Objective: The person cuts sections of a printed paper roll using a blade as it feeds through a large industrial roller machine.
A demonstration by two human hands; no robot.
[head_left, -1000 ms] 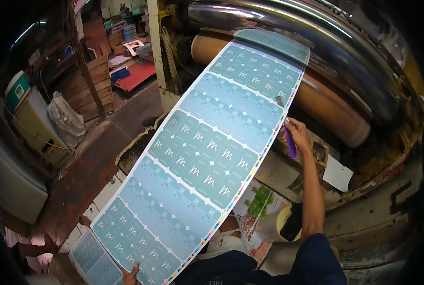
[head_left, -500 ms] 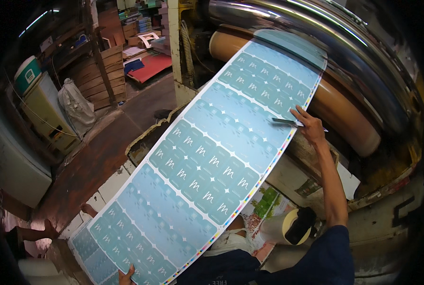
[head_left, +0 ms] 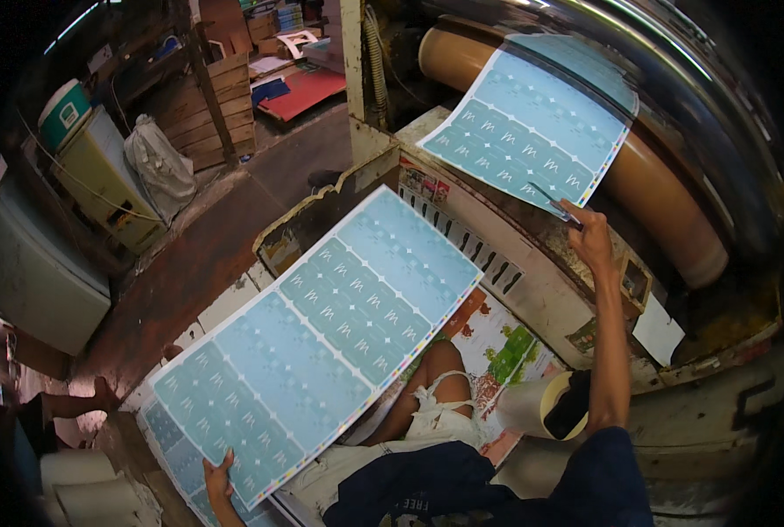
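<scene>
Just above the person's lap [head_left: 445, 420], the printed sheet [head_left: 317, 347], its green panels [head_left: 350, 305] repeating one white handwritten mark, is separate from the upper sheet [head_left: 537, 132] at the brown roller [head_left: 686, 224], though half a second ago both formed one strip. The left hand [head_left: 220, 479] pinches its near edge, thumb on top; the right hand [head_left: 592, 237] grips a slim tool [head_left: 552, 200], probably a blade, beside the upper sheet's lower edge.

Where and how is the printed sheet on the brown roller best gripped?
Probably pinched from the left, at its lower left corner: the printed sheet is thin, no hand covers that corner, the brown roller carries the upper part, and the right hand holds a bladed tool near the right corner.
</scene>
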